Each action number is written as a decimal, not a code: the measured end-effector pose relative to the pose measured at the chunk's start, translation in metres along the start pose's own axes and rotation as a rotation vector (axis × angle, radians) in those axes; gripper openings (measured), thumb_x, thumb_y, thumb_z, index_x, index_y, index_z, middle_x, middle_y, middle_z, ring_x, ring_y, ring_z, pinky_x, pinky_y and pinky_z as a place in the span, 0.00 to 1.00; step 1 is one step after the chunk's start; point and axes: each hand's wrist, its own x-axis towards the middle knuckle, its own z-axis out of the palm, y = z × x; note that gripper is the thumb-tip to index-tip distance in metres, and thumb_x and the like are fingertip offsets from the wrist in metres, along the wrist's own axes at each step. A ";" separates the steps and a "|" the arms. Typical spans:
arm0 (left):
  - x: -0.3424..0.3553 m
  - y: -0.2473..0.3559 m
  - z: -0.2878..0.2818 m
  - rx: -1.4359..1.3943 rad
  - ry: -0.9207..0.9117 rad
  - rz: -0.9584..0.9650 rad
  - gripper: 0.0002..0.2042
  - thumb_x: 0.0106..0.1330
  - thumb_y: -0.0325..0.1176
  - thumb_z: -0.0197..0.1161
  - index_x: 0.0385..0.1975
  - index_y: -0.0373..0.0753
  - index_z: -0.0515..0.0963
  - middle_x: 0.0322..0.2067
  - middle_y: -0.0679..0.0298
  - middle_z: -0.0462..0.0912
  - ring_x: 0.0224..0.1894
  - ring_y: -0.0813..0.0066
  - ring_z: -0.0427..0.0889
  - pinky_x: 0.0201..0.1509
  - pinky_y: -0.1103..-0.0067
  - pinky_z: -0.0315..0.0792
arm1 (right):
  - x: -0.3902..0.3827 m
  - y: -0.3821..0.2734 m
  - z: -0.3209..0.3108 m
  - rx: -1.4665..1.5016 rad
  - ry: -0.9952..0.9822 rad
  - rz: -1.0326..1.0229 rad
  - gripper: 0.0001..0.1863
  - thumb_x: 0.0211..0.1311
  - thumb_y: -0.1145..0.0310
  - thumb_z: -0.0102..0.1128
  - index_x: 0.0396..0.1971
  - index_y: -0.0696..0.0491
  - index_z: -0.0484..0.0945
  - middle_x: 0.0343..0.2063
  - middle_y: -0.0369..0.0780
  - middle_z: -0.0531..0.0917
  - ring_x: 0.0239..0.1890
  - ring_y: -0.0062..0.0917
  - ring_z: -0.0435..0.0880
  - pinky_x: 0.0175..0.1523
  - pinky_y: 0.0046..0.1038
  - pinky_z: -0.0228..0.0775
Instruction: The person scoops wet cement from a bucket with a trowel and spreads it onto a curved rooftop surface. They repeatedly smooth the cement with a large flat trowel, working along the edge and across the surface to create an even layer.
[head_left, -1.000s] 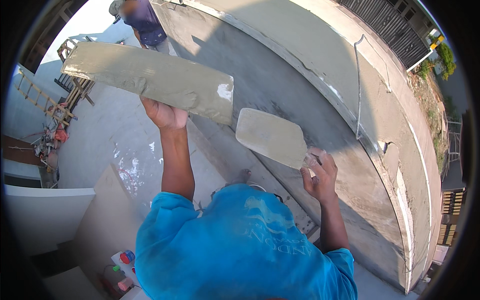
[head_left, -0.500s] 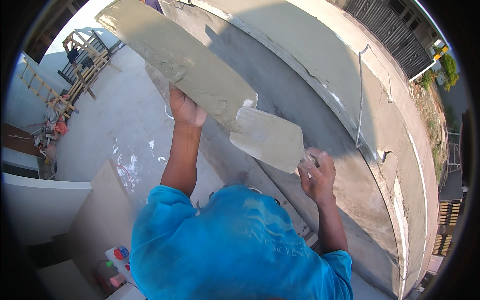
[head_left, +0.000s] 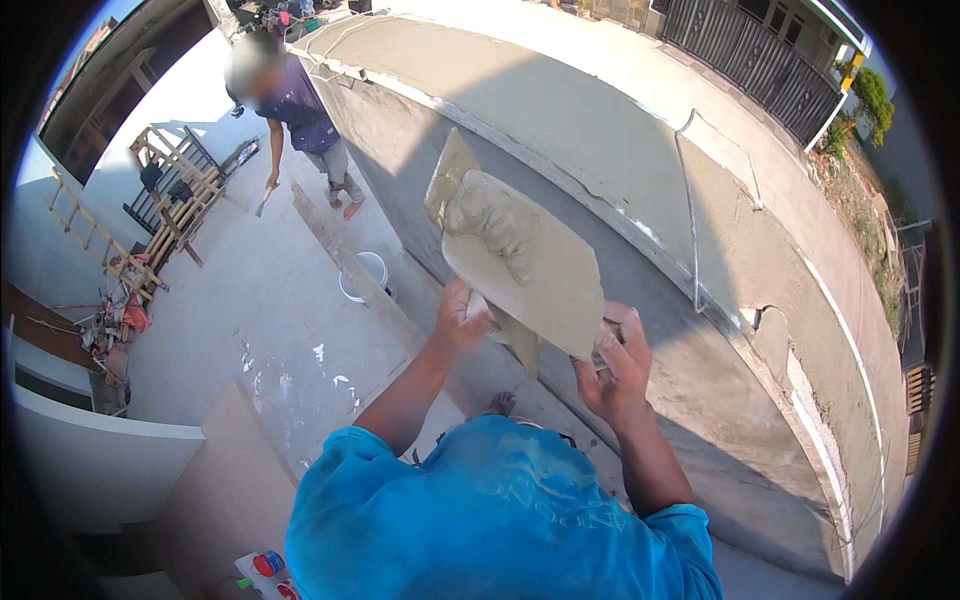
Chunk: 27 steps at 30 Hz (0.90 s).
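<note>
My right hand [head_left: 615, 365] is closed round the handle of a trowel [head_left: 565, 285], whose broad blade is coated in wet grey mortar. A thick lump of mortar [head_left: 490, 220] sits on the blade's far left part. My left hand [head_left: 463, 318] is closed on a long plastering float [head_left: 450, 178], held just beneath and behind the trowel. Most of the float is hidden by the blade; its far end and a near corner show. I cannot tell whether the two tools touch. Both are held beside a low wall [head_left: 640, 285].
Fresh mortar covers the wall's broad top [head_left: 560, 110], where a bent metal rod [head_left: 690, 210] sticks up. Left of the wall are a white bucket [head_left: 350, 292] and a long plank [head_left: 335, 245]. Another person [head_left: 300, 110] stands beyond, holding a tool. A bamboo ladder [head_left: 85, 225] leans far left.
The float has been turned and drawn back behind the trowel. A mortar lump now shows on the trowel blade. My view has shifted, bringing the other person and the bucket into fuller sight.
</note>
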 end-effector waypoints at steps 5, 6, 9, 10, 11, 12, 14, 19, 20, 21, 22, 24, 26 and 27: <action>-0.001 -0.013 -0.024 0.394 -0.156 -0.014 0.27 0.65 0.38 0.66 0.63 0.38 0.67 0.48 0.62 0.79 0.46 0.72 0.83 0.46 0.76 0.79 | 0.009 -0.020 -0.015 0.043 0.062 0.084 0.18 0.55 0.77 0.72 0.46 0.60 0.81 0.43 0.48 0.79 0.41 0.37 0.81 0.44 0.32 0.74; -0.006 -0.017 -0.010 0.087 -0.019 -0.037 0.28 0.65 0.40 0.67 0.63 0.40 0.68 0.51 0.61 0.78 0.48 0.72 0.82 0.47 0.75 0.79 | 0.006 -0.024 -0.023 -0.003 0.078 0.094 0.19 0.56 0.76 0.73 0.47 0.60 0.80 0.44 0.49 0.79 0.41 0.37 0.81 0.45 0.33 0.74; 0.016 -0.015 0.003 -0.089 0.061 -0.022 0.27 0.64 0.39 0.67 0.62 0.40 0.68 0.50 0.61 0.79 0.47 0.71 0.82 0.47 0.75 0.79 | -0.023 -0.031 -0.053 -0.105 0.122 0.170 0.21 0.56 0.73 0.73 0.49 0.60 0.79 0.44 0.50 0.80 0.41 0.37 0.81 0.45 0.33 0.75; 0.023 -0.014 0.001 -0.079 0.065 -0.012 0.27 0.64 0.39 0.67 0.62 0.39 0.69 0.49 0.61 0.79 0.47 0.71 0.82 0.46 0.75 0.79 | -0.039 -0.031 -0.067 -0.110 0.134 0.217 0.21 0.56 0.74 0.73 0.49 0.60 0.79 0.43 0.50 0.80 0.41 0.37 0.82 0.44 0.32 0.75; 0.029 -0.013 -0.001 -0.059 0.070 -0.005 0.27 0.64 0.39 0.67 0.61 0.39 0.69 0.49 0.61 0.79 0.47 0.71 0.82 0.46 0.75 0.79 | -0.053 -0.037 -0.083 -0.140 0.157 0.272 0.21 0.55 0.74 0.73 0.49 0.59 0.80 0.42 0.50 0.81 0.41 0.38 0.82 0.43 0.31 0.75; 0.028 -0.011 -0.007 -0.033 0.089 0.008 0.27 0.64 0.39 0.67 0.61 0.39 0.69 0.49 0.61 0.79 0.46 0.71 0.82 0.46 0.75 0.79 | -0.060 -0.045 -0.098 -0.159 0.182 0.252 0.22 0.60 0.71 0.71 0.52 0.61 0.77 0.41 0.51 0.81 0.41 0.37 0.82 0.44 0.30 0.74; 0.029 -0.014 -0.019 0.009 0.129 0.001 0.26 0.63 0.39 0.68 0.60 0.39 0.70 0.48 0.61 0.79 0.46 0.71 0.82 0.46 0.75 0.79 | -0.062 -0.062 -0.143 -0.203 0.172 0.421 0.21 0.64 0.69 0.65 0.55 0.61 0.76 0.41 0.49 0.81 0.40 0.34 0.82 0.44 0.29 0.73; 0.039 -0.047 -0.016 0.052 0.050 -0.071 0.26 0.63 0.39 0.68 0.59 0.39 0.71 0.46 0.61 0.80 0.44 0.71 0.82 0.45 0.75 0.78 | -0.042 -0.113 -0.241 -0.198 0.153 1.002 0.21 0.75 0.63 0.51 0.60 0.60 0.73 0.32 0.38 0.77 0.31 0.19 0.77 0.36 0.24 0.71; 0.042 -0.055 -0.014 0.054 0.028 -0.093 0.25 0.62 0.39 0.68 0.58 0.39 0.71 0.46 0.61 0.80 0.44 0.71 0.82 0.45 0.75 0.78 | -0.037 -0.118 -0.248 -0.203 0.142 1.133 0.21 0.75 0.62 0.51 0.60 0.60 0.73 0.30 0.37 0.77 0.29 0.18 0.77 0.34 0.23 0.70; 0.043 -0.061 -0.012 0.051 0.006 -0.116 0.25 0.62 0.39 0.68 0.58 0.39 0.71 0.46 0.61 0.80 0.44 0.71 0.82 0.45 0.75 0.78 | -0.032 -0.119 -0.252 -0.196 0.126 1.259 0.22 0.75 0.61 0.52 0.59 0.60 0.73 0.28 0.36 0.76 0.26 0.17 0.76 0.32 0.23 0.70; 0.044 -0.068 -0.011 0.046 -0.015 -0.135 0.25 0.62 0.39 0.68 0.58 0.39 0.72 0.45 0.61 0.80 0.43 0.71 0.82 0.45 0.75 0.78 | -0.031 -0.117 -0.252 -0.185 0.115 1.291 0.21 0.76 0.59 0.52 0.56 0.60 0.73 0.25 0.35 0.76 0.22 0.16 0.75 0.28 0.22 0.69; 0.039 -0.079 -0.008 0.048 -0.056 -0.179 0.25 0.62 0.39 0.69 0.57 0.39 0.72 0.44 0.61 0.81 0.43 0.71 0.82 0.45 0.75 0.78 | -0.030 -0.115 -0.249 -0.135 0.074 1.307 0.21 0.78 0.55 0.49 0.51 0.59 0.73 0.25 0.34 0.74 0.19 0.14 0.72 0.25 0.20 0.66; 0.038 -0.088 -0.003 0.050 -0.097 -0.212 0.24 0.62 0.38 0.69 0.56 0.39 0.72 0.44 0.61 0.81 0.42 0.71 0.83 0.44 0.75 0.78 | -0.021 -0.112 -0.242 -0.129 -0.004 1.356 0.19 0.79 0.55 0.47 0.49 0.58 0.73 0.25 0.34 0.74 0.18 0.14 0.73 0.24 0.19 0.67; 0.036 -0.092 0.000 0.050 -0.118 -0.226 0.24 0.61 0.38 0.69 0.56 0.39 0.73 0.43 0.61 0.81 0.42 0.71 0.83 0.44 0.75 0.78 | -0.013 -0.112 -0.237 -0.112 -0.043 1.365 0.19 0.79 0.55 0.46 0.49 0.58 0.73 0.26 0.35 0.74 0.18 0.14 0.73 0.24 0.19 0.67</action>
